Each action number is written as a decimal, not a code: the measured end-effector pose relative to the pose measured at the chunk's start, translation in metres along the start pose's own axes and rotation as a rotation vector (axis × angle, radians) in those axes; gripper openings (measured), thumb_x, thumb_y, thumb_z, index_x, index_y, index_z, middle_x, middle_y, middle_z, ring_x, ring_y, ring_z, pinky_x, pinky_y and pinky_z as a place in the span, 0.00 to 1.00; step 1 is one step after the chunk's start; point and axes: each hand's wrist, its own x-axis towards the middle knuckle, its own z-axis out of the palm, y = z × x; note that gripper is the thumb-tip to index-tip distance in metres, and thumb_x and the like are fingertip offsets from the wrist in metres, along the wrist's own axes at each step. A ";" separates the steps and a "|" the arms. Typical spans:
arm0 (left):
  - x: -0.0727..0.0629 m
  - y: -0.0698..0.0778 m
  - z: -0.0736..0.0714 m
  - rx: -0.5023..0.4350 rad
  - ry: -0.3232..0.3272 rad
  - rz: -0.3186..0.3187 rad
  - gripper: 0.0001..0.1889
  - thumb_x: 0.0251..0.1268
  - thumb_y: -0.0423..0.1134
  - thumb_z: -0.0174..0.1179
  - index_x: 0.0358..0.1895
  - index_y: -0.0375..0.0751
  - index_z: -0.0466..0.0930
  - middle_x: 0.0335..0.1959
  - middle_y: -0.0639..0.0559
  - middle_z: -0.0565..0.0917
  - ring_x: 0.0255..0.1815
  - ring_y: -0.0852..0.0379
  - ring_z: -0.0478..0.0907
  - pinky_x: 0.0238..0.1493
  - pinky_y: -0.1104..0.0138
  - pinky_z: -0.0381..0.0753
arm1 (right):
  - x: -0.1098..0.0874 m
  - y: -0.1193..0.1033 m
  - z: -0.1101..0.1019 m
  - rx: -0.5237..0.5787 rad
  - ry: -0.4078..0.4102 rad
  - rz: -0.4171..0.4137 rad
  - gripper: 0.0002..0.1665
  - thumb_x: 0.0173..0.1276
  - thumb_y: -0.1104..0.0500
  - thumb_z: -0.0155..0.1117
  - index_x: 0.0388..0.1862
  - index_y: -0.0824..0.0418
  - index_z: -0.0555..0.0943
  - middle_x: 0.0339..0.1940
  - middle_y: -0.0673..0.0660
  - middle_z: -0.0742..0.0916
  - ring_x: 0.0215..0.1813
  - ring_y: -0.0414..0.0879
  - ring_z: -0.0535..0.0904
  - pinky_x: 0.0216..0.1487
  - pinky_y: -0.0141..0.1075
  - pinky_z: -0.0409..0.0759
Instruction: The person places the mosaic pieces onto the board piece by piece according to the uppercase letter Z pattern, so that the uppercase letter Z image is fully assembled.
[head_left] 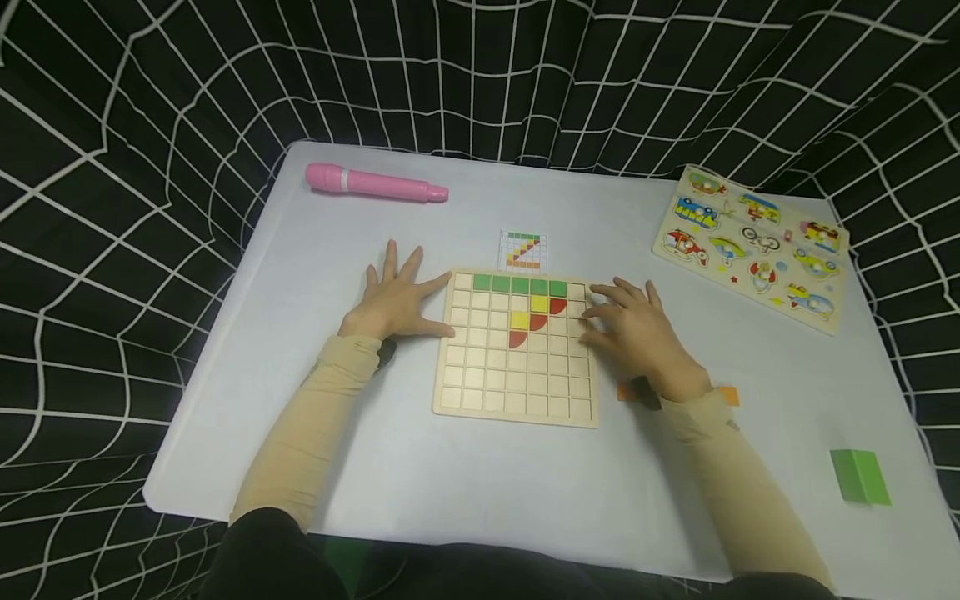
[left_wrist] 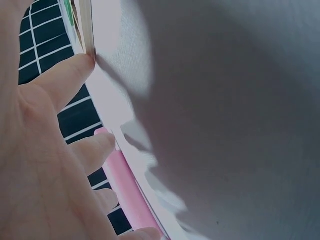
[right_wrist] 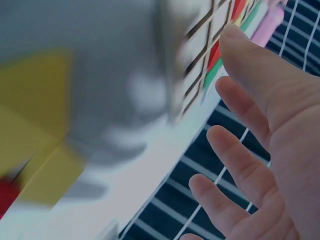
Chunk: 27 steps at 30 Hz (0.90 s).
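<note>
A wooden grid board (head_left: 517, 392) lies flat on the table. Its top row holds several green squares (head_left: 500, 284); below them two yellow squares (head_left: 539, 303) and three red quarter-circle pieces (head_left: 517, 339) step down to the left. With fingers spread, my left hand (head_left: 393, 304) touches the board's left edge with thumb and index finger. My right hand (head_left: 633, 329) has its fingertips at the right edge, loosely bent; in the right wrist view the thumb (right_wrist: 250, 55) overlaps the board, and contact is unclear. Neither hand holds a piece.
Above the board lies a pattern card (head_left: 523, 252). A pink microphone-shaped toy (head_left: 375, 184) is at the back left, a vehicle peg puzzle (head_left: 750, 246) at the back right. Orange pieces (head_left: 730, 396) show beside the right wrist. A green block (head_left: 859, 477) stands at the right.
</note>
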 end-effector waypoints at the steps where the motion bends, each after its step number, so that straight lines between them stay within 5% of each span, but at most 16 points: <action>1: 0.000 0.000 0.000 -0.001 -0.001 0.003 0.54 0.54 0.74 0.67 0.83 0.65 0.53 0.88 0.40 0.33 0.83 0.29 0.14 0.79 0.26 0.31 | -0.004 0.005 -0.002 0.003 -0.005 0.022 0.20 0.65 0.51 0.76 0.51 0.61 0.89 0.75 0.65 0.77 0.81 0.70 0.61 0.79 0.76 0.46; 12: -0.001 0.001 0.002 -0.006 0.002 0.007 0.53 0.54 0.74 0.67 0.83 0.65 0.54 0.88 0.39 0.34 0.83 0.28 0.14 0.78 0.25 0.32 | -0.043 0.043 -0.011 -0.003 -0.060 0.166 0.22 0.64 0.54 0.77 0.55 0.63 0.87 0.75 0.67 0.75 0.80 0.73 0.59 0.77 0.79 0.43; 27: -0.002 -0.001 0.005 -0.017 0.016 0.009 0.54 0.53 0.75 0.66 0.83 0.65 0.54 0.88 0.40 0.34 0.83 0.29 0.14 0.78 0.25 0.32 | -0.046 0.050 -0.004 -0.038 -0.085 0.188 0.20 0.66 0.55 0.75 0.53 0.64 0.88 0.74 0.68 0.77 0.79 0.74 0.59 0.76 0.79 0.45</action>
